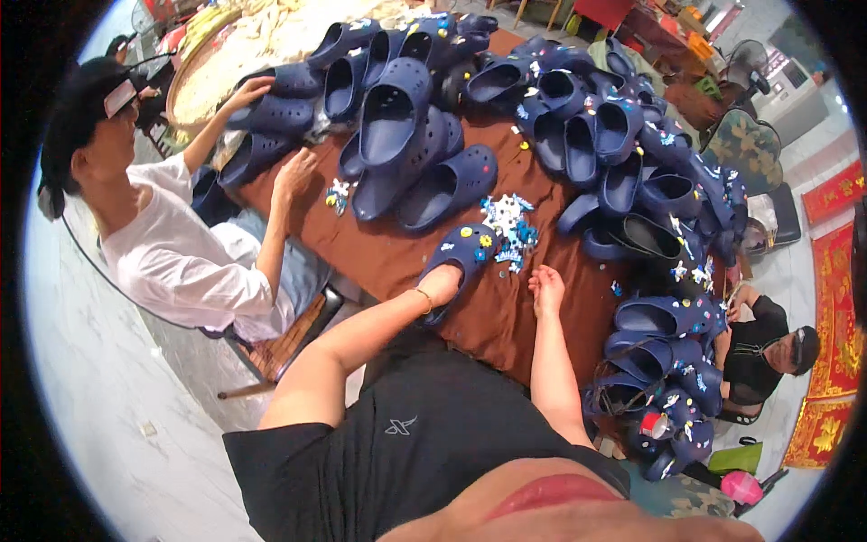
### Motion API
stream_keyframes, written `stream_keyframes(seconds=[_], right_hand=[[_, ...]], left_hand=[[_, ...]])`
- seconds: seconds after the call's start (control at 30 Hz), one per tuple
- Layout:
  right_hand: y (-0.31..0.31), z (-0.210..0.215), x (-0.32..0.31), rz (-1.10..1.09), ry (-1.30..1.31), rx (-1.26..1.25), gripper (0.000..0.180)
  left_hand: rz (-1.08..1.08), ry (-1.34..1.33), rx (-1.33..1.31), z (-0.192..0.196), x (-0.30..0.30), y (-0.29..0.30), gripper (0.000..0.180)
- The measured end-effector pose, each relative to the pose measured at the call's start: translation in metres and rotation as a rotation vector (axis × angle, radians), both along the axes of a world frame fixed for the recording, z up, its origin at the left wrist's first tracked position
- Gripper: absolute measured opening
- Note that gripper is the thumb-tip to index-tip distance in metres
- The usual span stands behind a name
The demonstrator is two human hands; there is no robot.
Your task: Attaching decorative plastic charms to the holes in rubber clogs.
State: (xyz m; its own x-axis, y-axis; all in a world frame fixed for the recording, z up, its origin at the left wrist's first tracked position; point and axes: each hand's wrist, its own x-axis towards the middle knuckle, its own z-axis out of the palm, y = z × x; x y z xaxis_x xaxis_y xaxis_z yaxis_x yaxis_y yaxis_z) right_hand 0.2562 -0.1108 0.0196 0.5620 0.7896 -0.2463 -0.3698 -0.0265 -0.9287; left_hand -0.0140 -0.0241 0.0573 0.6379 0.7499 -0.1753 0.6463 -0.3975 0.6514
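Navy clog (463,244) over the near part of the brown cloth (501,316), left hand (440,282) pushed inside it, just left of a heap of small white and blue charms (511,226).
It looks light, softly springy and hard to break, with a smooth skin that may slide a little; the side walls or heel rim should give a sound hold, clear of the small charms on top. The rounded toe points far, with a yellow flower charm (486,241) and a pale piece on its upper. The right hand (546,291) curls loosely near the heap; whether either hand's fingers close on anything, I cannot tell from this view.
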Motion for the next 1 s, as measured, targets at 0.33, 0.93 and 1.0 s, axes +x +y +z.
stream_keyframes(seconds=[0.33, 0.93, 1.0], right_hand=[[0.01, 0.006, 0.008, 0.045, 0.079, -0.049, 0.015], [0.01, 0.004, 0.004, 0.015, 0.077, -0.037, 0.013], [0.009, 0.004, 0.004, 0.018, 0.078, -0.037, 0.013]], left_hand=[[0.039, -0.005, 0.047, 0.039, -0.02, -0.057, 0.016], [-0.038, -0.396, 0.451, 0.137, 0.003, -0.031, 0.028], [-0.068, -0.364, 0.501, 0.166, 0.018, 0.005, 0.031]])
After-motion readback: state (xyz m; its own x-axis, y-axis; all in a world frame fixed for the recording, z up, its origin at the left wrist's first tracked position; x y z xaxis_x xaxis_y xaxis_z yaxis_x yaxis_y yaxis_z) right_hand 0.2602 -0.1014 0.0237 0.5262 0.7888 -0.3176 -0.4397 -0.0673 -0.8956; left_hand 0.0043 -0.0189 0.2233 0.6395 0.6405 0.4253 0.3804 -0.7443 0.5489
